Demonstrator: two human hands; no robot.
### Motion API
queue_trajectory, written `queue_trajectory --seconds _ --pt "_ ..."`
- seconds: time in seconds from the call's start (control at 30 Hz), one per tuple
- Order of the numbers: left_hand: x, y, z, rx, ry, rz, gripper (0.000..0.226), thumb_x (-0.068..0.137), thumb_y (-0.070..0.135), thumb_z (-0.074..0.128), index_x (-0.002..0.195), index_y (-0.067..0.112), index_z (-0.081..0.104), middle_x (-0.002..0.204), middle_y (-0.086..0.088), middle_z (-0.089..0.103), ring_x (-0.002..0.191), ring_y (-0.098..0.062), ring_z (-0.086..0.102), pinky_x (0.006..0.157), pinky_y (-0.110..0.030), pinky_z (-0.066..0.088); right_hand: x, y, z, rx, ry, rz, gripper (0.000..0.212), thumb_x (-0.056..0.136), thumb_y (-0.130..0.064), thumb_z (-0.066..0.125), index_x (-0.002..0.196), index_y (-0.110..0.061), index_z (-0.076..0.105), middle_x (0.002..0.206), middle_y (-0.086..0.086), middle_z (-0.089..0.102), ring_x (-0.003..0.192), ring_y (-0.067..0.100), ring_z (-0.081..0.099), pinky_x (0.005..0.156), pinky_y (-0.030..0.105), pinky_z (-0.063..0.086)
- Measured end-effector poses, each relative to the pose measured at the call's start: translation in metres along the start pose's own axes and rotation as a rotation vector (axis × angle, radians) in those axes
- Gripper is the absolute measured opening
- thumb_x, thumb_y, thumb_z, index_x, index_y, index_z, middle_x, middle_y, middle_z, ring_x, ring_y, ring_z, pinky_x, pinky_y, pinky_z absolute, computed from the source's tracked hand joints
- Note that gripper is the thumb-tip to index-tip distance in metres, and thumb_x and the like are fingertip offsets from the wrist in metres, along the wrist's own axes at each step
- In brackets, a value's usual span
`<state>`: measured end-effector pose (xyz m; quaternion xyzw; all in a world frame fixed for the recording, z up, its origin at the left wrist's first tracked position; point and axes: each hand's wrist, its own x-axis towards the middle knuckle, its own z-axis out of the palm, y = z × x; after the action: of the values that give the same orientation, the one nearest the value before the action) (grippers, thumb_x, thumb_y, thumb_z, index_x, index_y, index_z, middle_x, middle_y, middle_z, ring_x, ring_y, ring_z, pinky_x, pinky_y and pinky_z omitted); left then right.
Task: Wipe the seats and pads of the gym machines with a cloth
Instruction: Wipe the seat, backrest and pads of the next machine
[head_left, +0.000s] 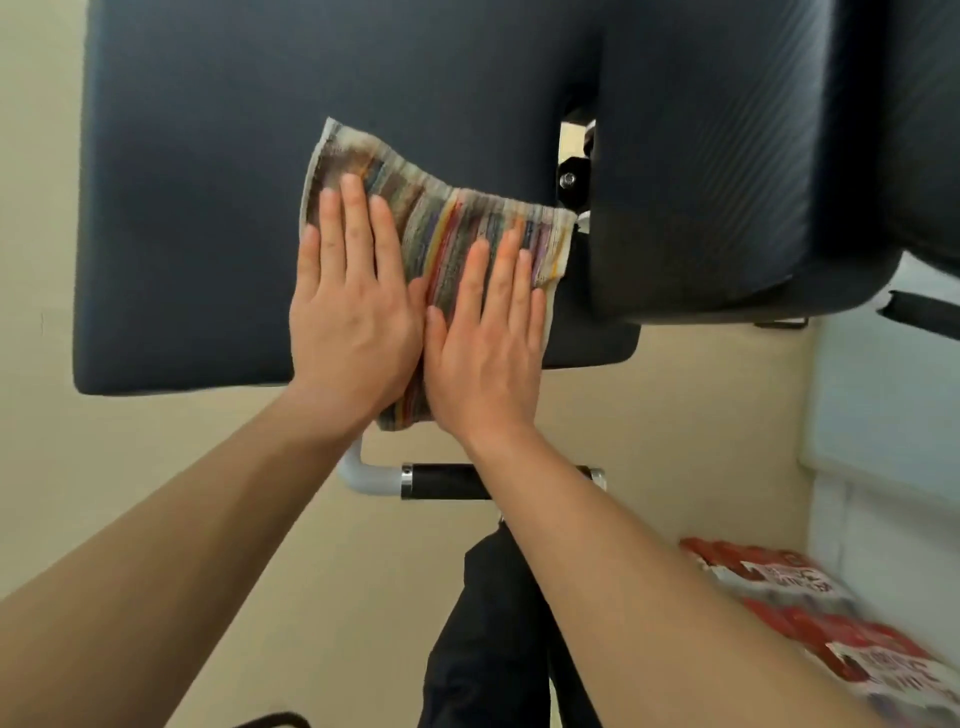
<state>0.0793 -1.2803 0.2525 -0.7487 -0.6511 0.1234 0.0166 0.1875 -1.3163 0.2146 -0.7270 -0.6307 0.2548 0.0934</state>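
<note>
A large dark blue-grey seat pad (208, 182) fills the upper part of the head view. A striped, multicoloured cloth (441, 218) lies spread on its near right part. My left hand (353, 312) presses flat on the cloth's left half, fingers extended and close together. My right hand (485, 332) presses flat on the cloth's right half, right beside the left hand. The cloth's near corner hangs slightly over the pad's front edge. A second dark pad (753, 156) stands to the right, set apart by a narrow gap showing a black bolted bracket (571, 179).
Below the pad's front edge runs a grey tube with a black handle grip (447, 480). A black frame part (488, 623) descends under it. Red and white packages (810, 613) lie on the beige floor at lower right. A pale wall (883, 415) stands at right.
</note>
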Motion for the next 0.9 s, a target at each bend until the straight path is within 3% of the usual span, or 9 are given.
queue_trajectory --seconds 0.1,0.23,0.37,0.47,0.57,0.63,0.73,0.8,0.9 --pt "-0.045 0.004 0.006 0.072 -0.046 0.039 0.067 0.11 0.04 0.012 0.157 -0.007 0.003 0.164 -0.03 0.001 0.154 -0.043 0.001 0.125 -0.053 0.008 -0.042 0.018 0.008 -0.017 -0.083 -0.038 0.074 0.105 -0.05 0.023 0.161 -0.011 -0.005 0.168 0.014 -0.012 0.156 0.027 -0.011 0.127 0.047 0.006" --pt "-0.029 0.027 0.013 0.036 0.01 0.03 0.069 0.108 0.041 0.015 0.157 -0.006 0.003 0.165 -0.03 0.0 0.154 -0.043 0.0 0.125 -0.053 0.007 -0.029 0.043 0.01 -0.056 -0.019 -0.073 0.072 0.105 -0.048 0.023 0.161 -0.009 0.001 0.169 0.014 -0.007 0.157 0.027 -0.005 0.127 0.046 0.01" --pt "-0.015 0.065 0.021 0.0 0.026 0.246 0.069 0.107 0.045 0.008 0.159 -0.001 0.002 0.166 -0.024 0.0 0.155 -0.039 0.0 0.125 -0.051 0.01 -0.039 0.074 0.01 -0.013 0.024 0.152 0.072 0.105 -0.046 0.025 0.16 -0.005 0.002 0.168 0.02 0.0 0.156 0.033 0.003 0.126 0.047 0.013" --pt "-0.018 0.095 0.029 0.021 0.008 0.478 0.067 0.107 0.043 0.005 0.159 0.002 0.001 0.167 -0.022 -0.001 0.155 -0.036 -0.001 0.126 -0.05 0.009 -0.048 0.091 0.008 0.16 -0.039 0.363 0.075 0.106 -0.046 0.025 0.158 -0.008 -0.012 0.167 0.018 -0.014 0.156 0.03 -0.008 0.127 0.045 0.011" --pt "-0.014 0.078 0.027 0.039 0.002 0.55 0.067 0.108 0.046 0.007 0.16 0.004 0.004 0.168 -0.018 0.001 0.156 -0.032 0.001 0.126 -0.048 0.008 -0.043 0.09 0.008 0.281 0.0 0.367 0.077 0.105 -0.042 0.033 0.159 -0.01 -0.012 0.168 0.016 -0.015 0.156 0.031 0.002 0.125 0.048 0.018" --pt "-0.014 0.052 0.022 0.064 0.006 0.556 0.068 0.107 0.048 0.007 0.16 0.005 0.005 0.168 -0.016 0.004 0.156 -0.03 0.003 0.126 -0.048 0.009 -0.034 0.092 0.006 0.433 0.056 0.383 0.076 0.1 -0.04 0.037 0.161 -0.018 -0.003 0.169 0.008 -0.003 0.151 0.031 0.022 0.119 0.05 0.03" --pt "-0.021 0.037 0.02 0.105 0.011 0.533 0.069 0.106 0.047 0.007 0.16 0.004 0.004 0.168 -0.017 0.004 0.156 -0.03 0.003 0.127 -0.047 0.007 -0.019 0.105 0.002 0.853 0.16 0.43 0.064 0.093 -0.039 0.037 0.155 -0.031 0.025 0.156 -0.001 0.033 0.138 0.02 0.043 0.114 0.05 0.04" --pt "-0.023 0.051 0.023 0.098 0.025 0.518 0.07 0.106 0.046 0.007 0.159 0.002 0.001 0.167 -0.019 0.001 0.156 -0.032 0.001 0.127 -0.046 0.005 -0.01 0.112 -0.001 0.924 0.176 0.466 0.052 0.095 -0.04 0.035 0.146 -0.035 0.04 0.143 -0.002 0.051 0.129 0.016 0.051 0.112 0.048 0.043" --pt "-0.017 0.077 0.031 0.051 0.05 0.48 0.07 0.106 0.045 0.009 0.158 -0.002 0.001 0.167 -0.023 -0.001 0.156 -0.035 0.0 0.127 -0.047 0.007 0.004 0.122 -0.002 0.972 0.163 0.493 0.036 0.105 -0.035 0.032 0.133 -0.028 0.054 0.125 -0.002 0.064 0.117 0.017 0.06 0.107 0.043 0.048"
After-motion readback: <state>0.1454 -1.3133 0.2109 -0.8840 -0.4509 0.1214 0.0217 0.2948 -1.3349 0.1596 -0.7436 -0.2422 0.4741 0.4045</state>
